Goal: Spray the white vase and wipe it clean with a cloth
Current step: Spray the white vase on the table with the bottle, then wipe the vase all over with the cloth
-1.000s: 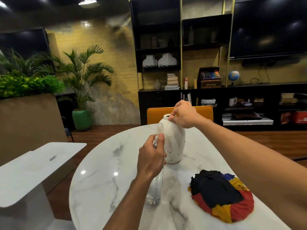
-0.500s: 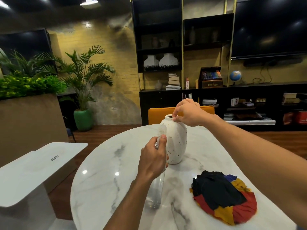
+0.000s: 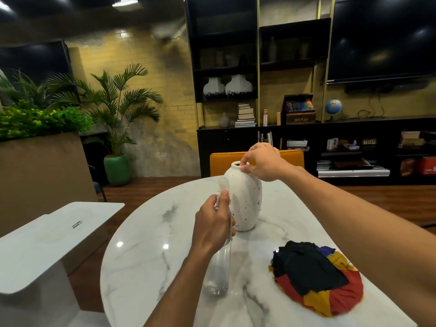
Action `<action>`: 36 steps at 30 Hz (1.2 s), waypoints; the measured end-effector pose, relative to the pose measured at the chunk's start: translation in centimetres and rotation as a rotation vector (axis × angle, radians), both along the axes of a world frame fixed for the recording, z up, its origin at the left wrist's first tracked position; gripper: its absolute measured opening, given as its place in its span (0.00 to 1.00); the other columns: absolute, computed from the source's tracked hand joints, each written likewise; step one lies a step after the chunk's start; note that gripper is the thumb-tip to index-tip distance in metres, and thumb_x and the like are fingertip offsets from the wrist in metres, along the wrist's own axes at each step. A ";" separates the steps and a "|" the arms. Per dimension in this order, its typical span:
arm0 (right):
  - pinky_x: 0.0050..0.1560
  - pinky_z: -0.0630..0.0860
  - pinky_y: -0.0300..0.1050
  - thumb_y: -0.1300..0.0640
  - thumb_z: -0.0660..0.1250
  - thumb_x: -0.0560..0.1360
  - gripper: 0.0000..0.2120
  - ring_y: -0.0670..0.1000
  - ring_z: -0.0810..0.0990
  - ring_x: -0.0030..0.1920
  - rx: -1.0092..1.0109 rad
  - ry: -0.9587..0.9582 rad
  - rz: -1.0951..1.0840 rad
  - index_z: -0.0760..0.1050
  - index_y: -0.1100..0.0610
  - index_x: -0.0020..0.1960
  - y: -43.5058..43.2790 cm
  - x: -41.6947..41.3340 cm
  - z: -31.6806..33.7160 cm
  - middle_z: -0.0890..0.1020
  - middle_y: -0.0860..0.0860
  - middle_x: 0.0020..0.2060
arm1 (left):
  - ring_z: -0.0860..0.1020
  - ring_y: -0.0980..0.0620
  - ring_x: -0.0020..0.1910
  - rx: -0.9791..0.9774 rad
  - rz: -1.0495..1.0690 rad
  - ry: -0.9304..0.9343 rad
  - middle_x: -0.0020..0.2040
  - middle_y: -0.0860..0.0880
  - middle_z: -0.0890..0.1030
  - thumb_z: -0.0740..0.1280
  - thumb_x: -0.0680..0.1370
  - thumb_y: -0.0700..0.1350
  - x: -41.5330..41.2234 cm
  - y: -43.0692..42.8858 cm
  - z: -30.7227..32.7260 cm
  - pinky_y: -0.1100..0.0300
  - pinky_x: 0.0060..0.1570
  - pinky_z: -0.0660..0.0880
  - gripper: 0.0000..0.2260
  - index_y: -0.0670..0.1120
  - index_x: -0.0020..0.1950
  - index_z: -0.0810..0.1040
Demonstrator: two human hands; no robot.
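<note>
A white speckled vase (image 3: 246,197) stands upright in the middle of the round marble table (image 3: 151,253). My right hand (image 3: 263,162) pinches its rim from the right. My left hand (image 3: 213,224) grips a clear spray bottle (image 3: 218,272) just in front and left of the vase, with a finger on the top; the nozzle sits close to the vase's side. A bunched cloth (image 3: 317,277) of black, red, yellow and blue lies flat on the table to the right, untouched.
An orange chair back (image 3: 224,161) stands behind the table. A white side table (image 3: 47,239) sits to the left, a planter box with greenery (image 3: 40,119) beyond it. Dark shelving (image 3: 306,142) runs along the far wall.
My right hand has slid a little to the right on the vase's rim, uncovering the mouth. The left hand and bottle stay almost where they were.
</note>
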State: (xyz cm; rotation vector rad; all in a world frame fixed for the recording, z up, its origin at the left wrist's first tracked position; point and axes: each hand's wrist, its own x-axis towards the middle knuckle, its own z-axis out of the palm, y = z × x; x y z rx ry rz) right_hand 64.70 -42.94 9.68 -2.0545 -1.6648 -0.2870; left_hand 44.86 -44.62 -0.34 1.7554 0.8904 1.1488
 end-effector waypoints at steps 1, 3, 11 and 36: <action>0.70 0.59 0.57 0.41 0.68 0.77 0.09 0.53 0.64 0.70 0.004 0.011 -0.001 0.82 0.42 0.54 -0.2 0.0 -0.1 0.73 0.48 0.66 | 0.82 0.48 0.31 -0.004 -0.010 -0.021 0.36 0.43 0.83 0.56 0.84 0.62 -0.1 -0.1 0.0 0.54 0.32 0.81 0.19 0.50 0.51 0.78; 0.70 0.60 0.56 0.41 0.68 0.77 0.11 0.53 0.64 0.70 0.043 0.033 0.001 0.81 0.42 0.56 -0.5 -0.2 -0.4 0.73 0.48 0.67 | 0.81 0.47 0.30 -0.019 -0.033 -0.070 0.35 0.44 0.82 0.56 0.84 0.61 -0.3 -0.1 0.0 0.53 0.33 0.82 0.17 0.51 0.54 0.78; 0.60 0.71 0.45 0.46 0.71 0.77 0.12 0.46 0.73 0.61 0.246 0.266 0.201 0.77 0.45 0.59 -5.4 -4.9 -4.4 0.78 0.44 0.58 | 0.83 0.45 0.40 -0.102 -0.194 -0.218 0.42 0.43 0.83 0.57 0.85 0.57 -4.9 0.3 1.5 0.46 0.48 0.81 0.13 0.50 0.62 0.73; 0.54 0.80 0.50 0.49 0.75 0.75 0.19 0.50 0.82 0.49 -0.073 0.748 0.454 0.70 0.49 0.61 0.4 -24.1 -13.5 0.81 0.49 0.54 | 0.82 0.49 0.46 -0.027 0.055 -0.234 0.43 0.46 0.83 0.60 0.78 0.57 -16.9 7.7 1.4 0.47 0.53 0.78 0.18 0.49 0.61 0.79</action>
